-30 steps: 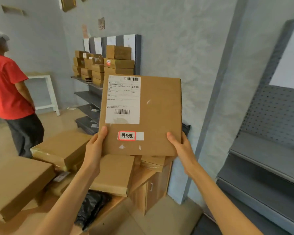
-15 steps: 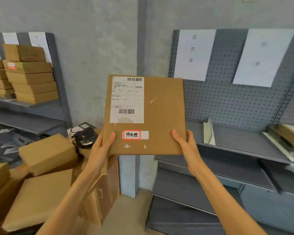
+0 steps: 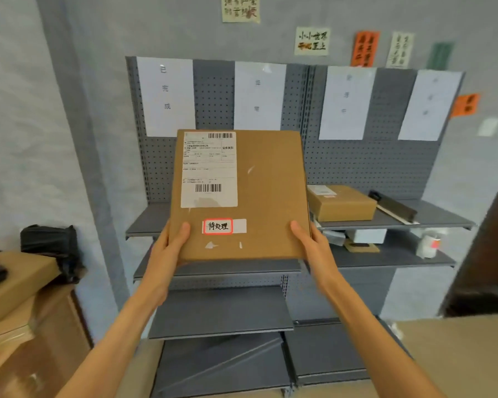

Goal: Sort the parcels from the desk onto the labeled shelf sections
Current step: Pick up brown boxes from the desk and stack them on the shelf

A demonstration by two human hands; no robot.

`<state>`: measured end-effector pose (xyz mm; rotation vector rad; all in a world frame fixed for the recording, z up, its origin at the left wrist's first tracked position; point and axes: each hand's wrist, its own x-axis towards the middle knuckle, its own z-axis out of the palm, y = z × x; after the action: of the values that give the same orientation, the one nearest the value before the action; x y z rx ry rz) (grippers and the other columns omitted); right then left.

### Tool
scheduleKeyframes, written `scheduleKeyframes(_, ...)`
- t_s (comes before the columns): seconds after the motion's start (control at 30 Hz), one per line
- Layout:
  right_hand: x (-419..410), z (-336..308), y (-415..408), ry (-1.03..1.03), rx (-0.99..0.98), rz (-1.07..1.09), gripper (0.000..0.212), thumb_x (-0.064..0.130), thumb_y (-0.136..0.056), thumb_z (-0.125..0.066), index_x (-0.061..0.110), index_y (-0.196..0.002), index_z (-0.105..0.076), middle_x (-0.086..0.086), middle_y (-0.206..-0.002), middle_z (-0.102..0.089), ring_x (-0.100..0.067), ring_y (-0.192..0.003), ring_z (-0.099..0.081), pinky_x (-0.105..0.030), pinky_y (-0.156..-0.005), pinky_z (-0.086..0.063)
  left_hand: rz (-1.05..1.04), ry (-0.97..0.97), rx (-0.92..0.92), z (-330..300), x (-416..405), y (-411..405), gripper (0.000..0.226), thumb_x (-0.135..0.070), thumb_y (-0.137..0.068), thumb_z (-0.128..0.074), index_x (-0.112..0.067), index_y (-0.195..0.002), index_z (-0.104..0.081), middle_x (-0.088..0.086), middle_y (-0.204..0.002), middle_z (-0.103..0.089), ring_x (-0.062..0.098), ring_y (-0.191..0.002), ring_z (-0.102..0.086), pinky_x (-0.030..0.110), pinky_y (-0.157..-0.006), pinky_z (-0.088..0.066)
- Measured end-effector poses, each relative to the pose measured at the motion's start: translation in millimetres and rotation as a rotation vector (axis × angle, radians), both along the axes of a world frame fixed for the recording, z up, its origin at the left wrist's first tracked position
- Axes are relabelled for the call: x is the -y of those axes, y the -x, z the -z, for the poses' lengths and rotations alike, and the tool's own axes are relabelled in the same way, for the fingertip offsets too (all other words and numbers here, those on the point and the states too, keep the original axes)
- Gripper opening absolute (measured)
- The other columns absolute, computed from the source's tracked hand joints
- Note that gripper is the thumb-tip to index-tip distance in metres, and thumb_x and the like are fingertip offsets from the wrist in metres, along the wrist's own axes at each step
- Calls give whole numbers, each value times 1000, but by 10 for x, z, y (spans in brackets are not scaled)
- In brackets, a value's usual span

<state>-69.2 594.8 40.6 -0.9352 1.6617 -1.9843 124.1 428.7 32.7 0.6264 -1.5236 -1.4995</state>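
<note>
A left hand (image 3: 167, 248) at 7 o'clock and a right hand (image 3: 311, 248) at 5 o'clock grip a flat cardboard parcel (image 3: 259, 196), held upright at centre before the grey labeled shelf (image 3: 385, 170); another parcel (image 3: 341, 202) rests at 3 o'clock.

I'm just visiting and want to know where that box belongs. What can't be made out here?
- Head view: the held parcel covers the middle of the top shelf behind it.
- Head view: the two right section signs are too faint and blurred to read.
- Head view: the fingers of the left hand and right hand are behind the parcel.
- Head view: the small print on its shipping label is too small.
</note>
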Motion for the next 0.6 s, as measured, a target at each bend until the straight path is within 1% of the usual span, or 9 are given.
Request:
scheduleKeyframes(0.1, -594, -30, 354, -2, -19, 76, 46, 37, -93, -56, 24, -136, -48, 11, -124, -60, 0, -108, -57, -13, -81, -46, 82, -12, -15, -36, -422, 503, 43, -41, -93, -51, -30, -135, -48, -8, -118, -65, 11, -105, -63, 32, -83, -53)
scheduleKeyframes(0.13, -791, -42, 467, 3, -22, 103, 47, 37, -92, -56, 23, -137, -48, 10, -125, -60, -1, -109, -57, -13, -82, -47, 113, -10, -17, -53, -558, 674, 43, -41, -93, -51, -30, -135, -48, -7, -119, -65, 11, -105, -63, 35, -86, -53)
scheduleKeyframes(0.17, -987, -53, 576, 9, -23, 132, 48, 37, -92, -57, 23, -137, -48, 8, -126, -60, -5, -110, -58, -16, -87, -47, 146, -8, -19, -73, -698, 842, 42, -40, -94, -51, -30, -135, -48, -7, -120, -65, 11, -106, -63, 38, -89, -52)
scheduleKeyframes(0.23, -1359, -83, 778, 21, -24, 189, 50, 39, -88, -59, 23, -135, -50, 6, -127, -61, -11, -113, -59, -29, -99, -46, 220, 2, -28, -115, -969, 1162, 43, -39, -94, -51, -30, -135, -48, -7, -120, -65, 12, -106, -63, 40, -91, -52)
scheduleKeyframes(0.3, -1695, -126, 947, 42, -13, 239, 55, 43, -84, -60, 25, -135, -49, 7, -124, -63, -12, -113, -60, -32, -100, -46, 287, 10, -36, -157, -1220, 1452, 45, -41, -93, -52, -31, -136, -47, -8, -120, -66, 12, -106, -64, 39, -90, -52)
scheduleKeyframes(0.37, -1994, -163, 1099, 64, -24, 285, 51, 42, -85, -59, 29, -133, -48, 13, -122, -62, -6, -110, -60, -26, -96, -47, 342, 11, -37, -194, -1442, 1728, 46, -42, -92, -52, -32, -136, -47, -7, -119, -66, 11, -105, -64, 37, -89, -52)
scheduleKeyframes(0.43, -2250, -177, 1254, 62, -44, 334, 46, 41, -89, -57, 33, -133, -46, 12, -125, -60, -4, -111, -58, -20, -90, -47, 390, 10, -38, -220, -1637, 1992, 43, -42, -92, -51, -32, -134, -47, -7, -117, -66, 11, -104, -64, 33, -85, -52)
scheduleKeyframes(0.5, -2461, -180, 1406, 52, -61, 375, 53, 42, -90, -56, 30, -140, -42, 10, -130, -58, -4, -113, -58, -16, -82, -48, 436, 7, -44, -249, -1820, 2235, 41, -40, -93, -50, -32, -133, -47, -8, -115, -66, 9, -102, -64, 30, -82, -52)
scheduleKeyframes(0.6, -2716, -176, 1621, 61, -61, 456, 58, 41, -91, -56, 27, -144, -37, 8, -135, -53, -7, -116, -56, -19, -86, -48, 487, -2, -49, -257, -2018, 2585, 37, -38, -94, -50, -33, -131, -46, -10, -113, -65, 6, -98, -64, 23, -72, -56)
